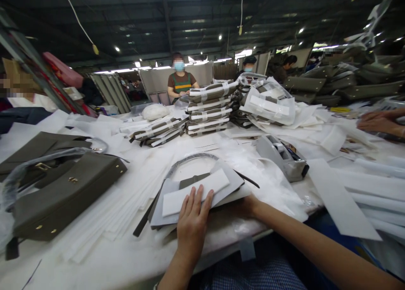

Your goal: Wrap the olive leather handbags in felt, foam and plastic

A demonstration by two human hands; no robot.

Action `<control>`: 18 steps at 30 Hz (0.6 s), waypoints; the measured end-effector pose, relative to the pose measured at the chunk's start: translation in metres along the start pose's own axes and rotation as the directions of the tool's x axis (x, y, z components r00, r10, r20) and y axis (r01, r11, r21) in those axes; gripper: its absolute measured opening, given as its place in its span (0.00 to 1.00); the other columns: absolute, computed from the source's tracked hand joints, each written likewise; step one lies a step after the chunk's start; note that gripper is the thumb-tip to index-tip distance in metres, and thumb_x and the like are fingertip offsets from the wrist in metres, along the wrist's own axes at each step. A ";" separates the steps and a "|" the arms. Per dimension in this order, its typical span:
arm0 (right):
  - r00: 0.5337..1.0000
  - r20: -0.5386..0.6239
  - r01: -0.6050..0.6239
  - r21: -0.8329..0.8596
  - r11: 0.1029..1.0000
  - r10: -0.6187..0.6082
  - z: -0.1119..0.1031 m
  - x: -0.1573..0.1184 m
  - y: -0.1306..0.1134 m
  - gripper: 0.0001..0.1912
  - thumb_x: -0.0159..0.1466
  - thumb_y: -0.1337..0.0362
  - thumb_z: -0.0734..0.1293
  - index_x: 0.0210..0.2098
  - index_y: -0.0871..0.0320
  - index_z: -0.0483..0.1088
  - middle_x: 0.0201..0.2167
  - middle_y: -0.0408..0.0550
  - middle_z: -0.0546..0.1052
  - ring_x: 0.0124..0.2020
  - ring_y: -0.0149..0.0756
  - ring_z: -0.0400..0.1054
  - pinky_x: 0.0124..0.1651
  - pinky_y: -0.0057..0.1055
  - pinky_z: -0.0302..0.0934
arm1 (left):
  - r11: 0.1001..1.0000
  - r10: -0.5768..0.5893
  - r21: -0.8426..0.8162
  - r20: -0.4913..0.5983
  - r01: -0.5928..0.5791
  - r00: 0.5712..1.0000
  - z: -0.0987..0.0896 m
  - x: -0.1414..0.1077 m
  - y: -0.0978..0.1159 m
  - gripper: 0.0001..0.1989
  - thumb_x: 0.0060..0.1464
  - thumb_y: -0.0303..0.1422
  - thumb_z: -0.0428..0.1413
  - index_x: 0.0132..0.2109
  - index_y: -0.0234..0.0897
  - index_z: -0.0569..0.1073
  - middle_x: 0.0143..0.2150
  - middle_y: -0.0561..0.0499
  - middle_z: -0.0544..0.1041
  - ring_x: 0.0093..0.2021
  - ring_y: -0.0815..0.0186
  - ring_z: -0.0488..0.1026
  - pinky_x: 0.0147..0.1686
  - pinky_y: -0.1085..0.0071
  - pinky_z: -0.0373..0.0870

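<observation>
In front of me on the table lies a folded handbag (194,179) with dark straps and a plastic-wrapped handle (193,157). A grey sheet and a white foam strip (198,191) rest on top of it. My left hand (193,222) presses flat on the foam strip, fingers stretched out. At the bag's right side is my right hand (248,206); its fingers are hidden beneath the bag. Two larger olive handbags, one of them the near handbag (68,188) with metal studs, lie to the left. A grey tape dispenser (281,157) stands beyond my right hand.
Taped, folded bags form a stack (209,108) at the table's middle. White padding sheets (104,214) spread over the left, and white strips (376,184) lie at right. A masked co-worker (180,81) stands opposite; another person's hands (381,123) are at far right.
</observation>
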State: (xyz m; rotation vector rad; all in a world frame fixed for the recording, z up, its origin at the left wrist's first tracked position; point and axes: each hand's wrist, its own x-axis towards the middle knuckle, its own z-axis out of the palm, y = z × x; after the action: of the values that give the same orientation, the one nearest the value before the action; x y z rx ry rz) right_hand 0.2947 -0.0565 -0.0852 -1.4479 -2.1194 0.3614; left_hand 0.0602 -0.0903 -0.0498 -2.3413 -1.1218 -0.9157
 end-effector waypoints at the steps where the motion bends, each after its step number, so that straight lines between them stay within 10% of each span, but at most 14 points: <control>1: 1.000 0.005 -0.022 -0.009 1.000 0.022 -0.002 -0.006 0.001 0.13 0.65 0.61 0.67 0.49 0.57 0.74 0.50 0.53 0.76 0.51 0.46 0.70 0.55 0.45 0.66 | 1.000 -0.005 0.008 0.003 0.005 1.000 0.000 0.001 0.000 0.29 0.63 0.27 0.51 0.69 0.46 0.57 0.69 0.48 0.61 0.68 0.53 0.58 0.61 0.55 0.66; 10: 0.991 0.125 -0.048 -0.009 0.999 0.049 -0.101 -0.072 -0.052 0.13 0.68 0.58 0.61 0.37 0.50 0.78 0.36 0.47 0.82 0.37 0.41 0.76 0.42 0.35 0.70 | 0.999 0.012 0.043 0.079 -0.015 0.997 0.004 0.002 0.009 0.32 0.60 0.27 0.57 0.69 0.47 0.58 0.69 0.45 0.61 0.67 0.51 0.60 0.60 0.54 0.69; 15: 0.992 -0.127 0.005 0.030 1.000 -0.001 -0.136 -0.017 -0.079 0.13 0.67 0.55 0.63 0.38 0.51 0.79 0.37 0.45 0.82 0.39 0.42 0.77 0.45 0.35 0.70 | 0.996 0.045 0.074 0.053 -0.048 0.998 0.009 0.002 0.032 0.30 0.62 0.30 0.56 0.68 0.46 0.59 0.67 0.42 0.64 0.66 0.48 0.61 0.59 0.54 0.70; 18: 0.999 -0.038 -0.026 -0.101 0.995 0.022 -0.120 0.045 -0.064 0.16 0.68 0.59 0.61 0.49 0.54 0.77 0.48 0.47 0.80 0.47 0.41 0.75 0.53 0.35 0.67 | 0.994 0.060 0.090 0.050 -0.064 0.997 0.008 0.000 0.041 0.29 0.63 0.31 0.54 0.69 0.46 0.58 0.67 0.42 0.65 0.66 0.48 0.62 0.59 0.54 0.70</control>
State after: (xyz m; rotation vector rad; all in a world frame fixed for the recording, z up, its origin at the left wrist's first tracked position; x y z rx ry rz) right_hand 0.3015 -0.0501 0.0580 -1.5267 -2.1194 0.2374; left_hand 0.0958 -0.1108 -0.0583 -2.3206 -1.0793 -0.7752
